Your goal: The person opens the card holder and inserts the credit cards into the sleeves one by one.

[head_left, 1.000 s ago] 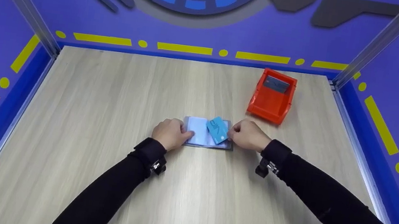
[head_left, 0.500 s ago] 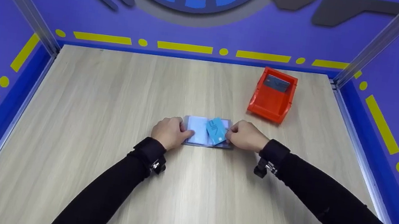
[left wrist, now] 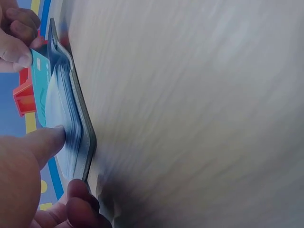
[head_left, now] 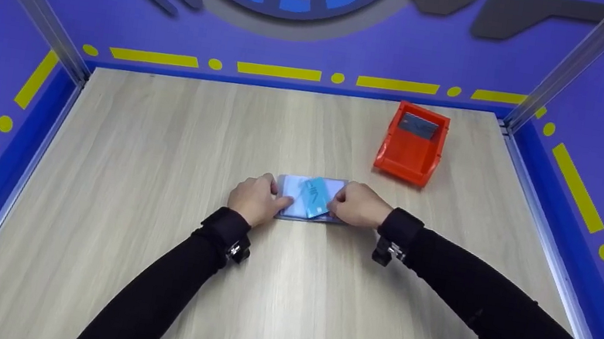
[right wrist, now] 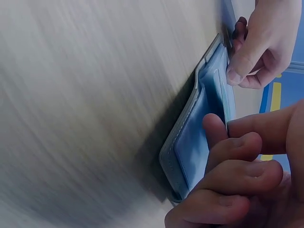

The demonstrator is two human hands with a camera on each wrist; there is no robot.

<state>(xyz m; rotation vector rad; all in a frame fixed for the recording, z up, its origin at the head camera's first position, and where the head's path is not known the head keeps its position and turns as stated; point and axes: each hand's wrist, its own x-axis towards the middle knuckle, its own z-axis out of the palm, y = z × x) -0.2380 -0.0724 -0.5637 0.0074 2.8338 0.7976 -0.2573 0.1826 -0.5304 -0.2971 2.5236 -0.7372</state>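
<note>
A card holder (head_left: 295, 185) with a grey cover and a stack of clear sleeves lies opened out on the table. My left hand (head_left: 254, 200) holds its left side, thumb pressed on the sleeves (left wrist: 57, 107) and the other fingers at the cover's edge. My right hand (head_left: 363, 205) pinches a teal card (head_left: 320, 197) by its right edge between thumb and forefinger. The card lies tilted over the holder's middle, and its left part looks paler, as if behind a clear sleeve. In the right wrist view, the holder's right inner side (right wrist: 192, 142) shows a pocket under my right fingers.
A red bin (head_left: 411, 152) stands behind and right of the holder, with a dark grey card (head_left: 418, 126) leaning inside at its far end. Blue-purple panels (head_left: 271, 50) with yellow marks border the wooden table (head_left: 178, 128) at the back and sides.
My right hand has moved left with the teal card, bringing it further over the sleeves toward my left thumb. The left hand stays nearly in place on the card holder.
</note>
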